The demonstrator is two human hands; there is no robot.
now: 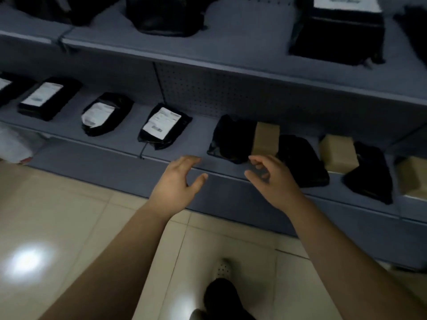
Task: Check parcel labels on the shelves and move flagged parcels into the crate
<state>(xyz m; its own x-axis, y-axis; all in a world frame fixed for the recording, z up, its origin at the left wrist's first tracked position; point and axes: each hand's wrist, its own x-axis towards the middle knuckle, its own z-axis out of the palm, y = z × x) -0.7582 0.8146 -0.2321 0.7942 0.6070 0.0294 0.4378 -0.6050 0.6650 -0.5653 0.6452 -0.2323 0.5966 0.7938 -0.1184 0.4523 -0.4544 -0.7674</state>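
Parcels (300, 158) in black plastic are lying along the lower shelf (198, 137), with brown boxes (265, 138) sitting among them. Nearest black parcel (231, 137) is lying just beyond the hands. Left hand (178, 181) and right hand (271, 181) are hovering at the shelf edge, fingers loose, gripping nothing. White labels (161, 122) are facing up further left, print too blurred to read.

White labels (161, 122) showing on black parcels (182, 123) lying along the lower shelf (201, 137), their print and dark bars blurring beyond reading, another white label (346, 2) sitting on a black box (335, 38) on the upper shelf (242, 38), its text showing only as grey smudges
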